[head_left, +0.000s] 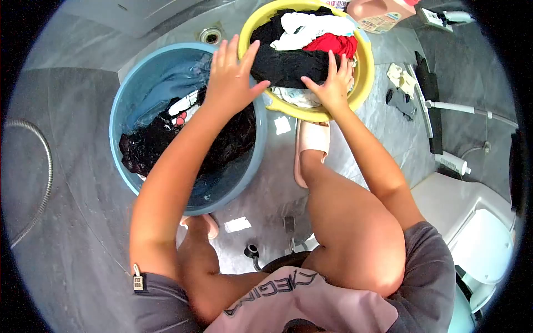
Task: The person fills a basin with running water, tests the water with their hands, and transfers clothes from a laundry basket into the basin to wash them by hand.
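Observation:
My left hand (232,77) is open with spread fingers, above the rim of a big blue tub (117,119) and beside the yellow basin. My right hand (334,86) is also open, fingers apart, over the near right part of the yellow basin (363,89). Under and between my hands lies a folded black garment (291,66) on the pile; whether the fingertips touch it I cannot tell. A white cloth (313,28) and a red cloth (333,44) are behind it. In the tub, wet dark clothes (147,145) with a white and pink print lie in water.
A pink detergent bottle (380,14) stands behind the basin, and a floor drain (211,36) is between the tub and wall. At right are a squeegee (427,102), a pale cloth (401,77) and a toilet (483,244). A metal hose (47,166) hangs at left.

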`<act>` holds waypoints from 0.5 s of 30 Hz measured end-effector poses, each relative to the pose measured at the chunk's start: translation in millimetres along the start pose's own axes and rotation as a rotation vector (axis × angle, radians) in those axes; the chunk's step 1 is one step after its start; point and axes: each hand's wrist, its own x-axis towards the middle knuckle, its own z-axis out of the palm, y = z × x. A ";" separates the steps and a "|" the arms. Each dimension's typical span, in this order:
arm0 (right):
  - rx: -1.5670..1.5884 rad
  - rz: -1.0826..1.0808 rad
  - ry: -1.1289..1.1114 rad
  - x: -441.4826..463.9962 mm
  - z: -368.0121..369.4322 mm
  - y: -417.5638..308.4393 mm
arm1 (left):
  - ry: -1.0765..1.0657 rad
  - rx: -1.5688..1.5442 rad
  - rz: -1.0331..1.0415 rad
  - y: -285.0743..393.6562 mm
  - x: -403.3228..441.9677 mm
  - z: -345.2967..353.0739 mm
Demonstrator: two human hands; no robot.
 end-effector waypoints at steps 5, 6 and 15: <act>-0.137 0.022 -0.234 -1.1 -3.3 -3.6 | -0.154 0.155 -0.078 16.9 -0.4 25.3; -0.161 0.065 -0.216 0.5 -6.5 -6.3 | -0.204 0.113 -0.145 17.8 -3.0 29.8; -0.108 0.182 -0.220 -0.6 -0.2 6.3 | -0.222 0.148 -0.080 33.3 -5.8 18.8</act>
